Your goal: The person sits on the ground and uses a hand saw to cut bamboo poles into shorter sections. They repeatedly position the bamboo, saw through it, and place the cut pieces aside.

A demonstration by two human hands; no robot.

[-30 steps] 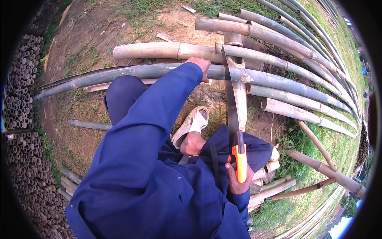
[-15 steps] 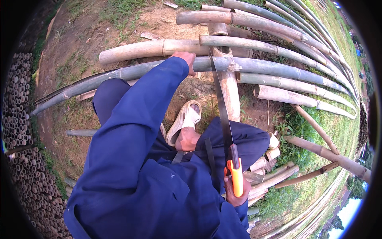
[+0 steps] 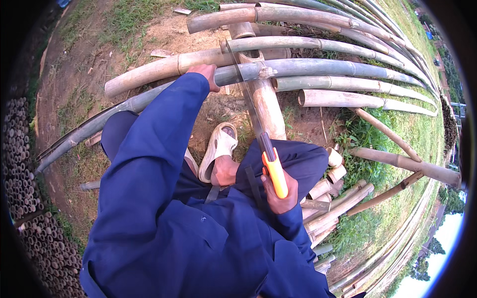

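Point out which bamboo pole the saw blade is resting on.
The grey-green pole, which the left hand grips; the saw crosses it at a pale notch, unlike the tan poles around.

a cream sandal [image 3: 217,149] sits on a foot near the centre, over bare dirt [image 3: 154,35]. at nine o'clock a stack of cut bamboo tubes [image 3: 20,164] shows its round open ends. at four o'clock short bamboo offcuts [image 3: 330,191] lie heaped in grass [image 3: 367,228]. toward one o'clock more long bamboo poles [image 3: 348,30] lie side by side, curving to the rim.
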